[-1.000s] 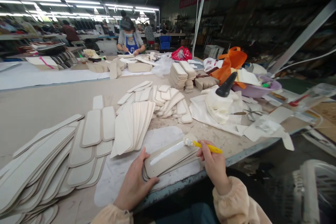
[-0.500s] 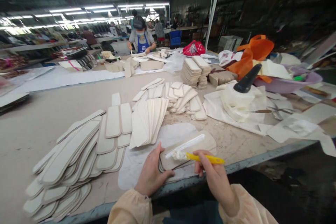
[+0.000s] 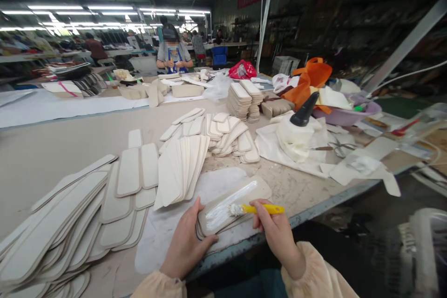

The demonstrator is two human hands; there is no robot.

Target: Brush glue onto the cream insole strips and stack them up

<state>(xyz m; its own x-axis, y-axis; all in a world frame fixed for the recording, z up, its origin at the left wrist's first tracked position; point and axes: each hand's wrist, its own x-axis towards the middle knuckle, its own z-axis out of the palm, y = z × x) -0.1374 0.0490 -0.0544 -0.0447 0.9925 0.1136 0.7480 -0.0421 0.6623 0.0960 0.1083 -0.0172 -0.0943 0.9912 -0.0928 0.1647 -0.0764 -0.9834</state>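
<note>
A small stack of long beige rounded pieces (image 3: 256, 189) lies at the near table edge on a white sheet (image 3: 213, 182). My left hand (image 3: 186, 242) rests flat on the stack's left end, fingers together and thumb out, pinning it down. My right hand (image 3: 274, 230) is closed on a yellow-handled brush (image 3: 260, 209). The brush's white glue-laden bristles touch the top piece, which carries a wet white streak along its length.
Fanned rows of beige pieces (image 3: 129, 172) cover the table to the left, more piles (image 3: 225, 132) and tall stacks (image 3: 240, 100) lie behind. A black-nozzled glue bottle on white cloth (image 3: 302, 123), scissors (image 3: 337, 149), an orange bag (image 3: 309, 79) and a purple basin stand right. A person (image 3: 173, 53) works at the far end.
The brush has stroked back and forth along the top piece, widening the white glue streak. My left hand has stayed on the stack's left end. The camera swung right, then back.
</note>
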